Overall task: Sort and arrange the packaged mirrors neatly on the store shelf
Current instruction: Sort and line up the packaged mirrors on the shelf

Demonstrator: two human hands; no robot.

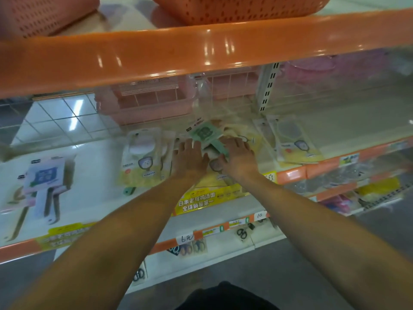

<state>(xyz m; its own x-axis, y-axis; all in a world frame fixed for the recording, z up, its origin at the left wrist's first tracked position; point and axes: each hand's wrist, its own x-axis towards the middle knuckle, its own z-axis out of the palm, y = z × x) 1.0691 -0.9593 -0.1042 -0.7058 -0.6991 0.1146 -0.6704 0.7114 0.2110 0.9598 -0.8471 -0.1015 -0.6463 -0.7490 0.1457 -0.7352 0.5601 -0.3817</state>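
Note:
Both my arms reach into the middle shelf. My left hand and my right hand lie side by side on a pile of packaged mirrors, fingers spread over the packs. Between the fingertips sits a green square hand mirror pack, its handle running down under my right hand. To the left lies a yellow-carded round mirror pack. Two more yellow-carded packs lie to the right. At far left rests a stack of white and blue square mirror packs.
An orange shelf edge hangs above with pink perforated baskets on top. A pink wire-fronted basket stands at the back of the shelf. Price tags and small hanging packs line the lower shelf.

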